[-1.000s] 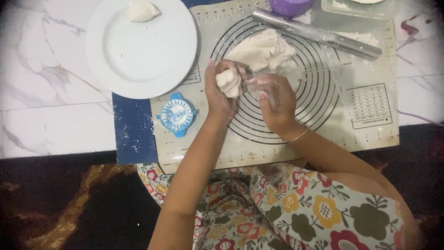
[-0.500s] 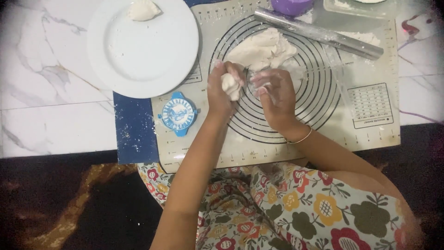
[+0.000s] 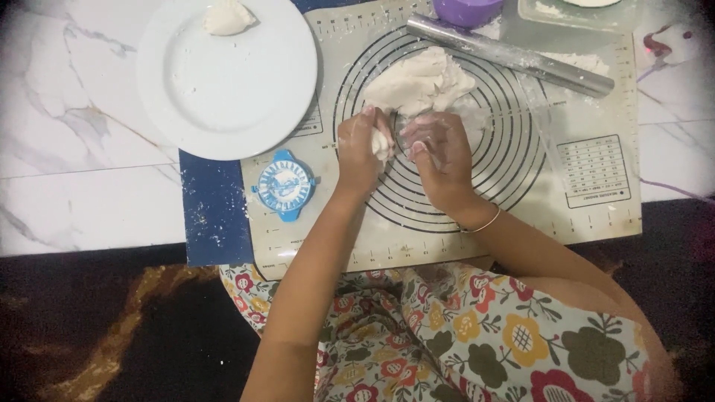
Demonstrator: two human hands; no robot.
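Observation:
My left hand (image 3: 359,152) is closed around a small white dough piece (image 3: 382,144) over the ringed pastry mat (image 3: 417,216). My right hand (image 3: 439,152) sits close beside it, fingers curled and touching the same piece. Just beyond both hands lies a larger lump of dough (image 3: 418,82) on the mat. A blue round dumpling press (image 3: 284,186) rests on the mat's left side, left of my left hand.
A white plate (image 3: 227,82) with one folded dumpling (image 3: 227,16) sits at the upper left. A metal rolling pin (image 3: 510,56) lies diagonally past the dough. A purple bowl (image 3: 468,10) and a clear tray (image 3: 577,15) stand at the far edge. Marble floor surrounds the mat.
Both hands have stayed over the mat's middle, working the small dough piece; my left hand has closed more around it, hiding most of it.

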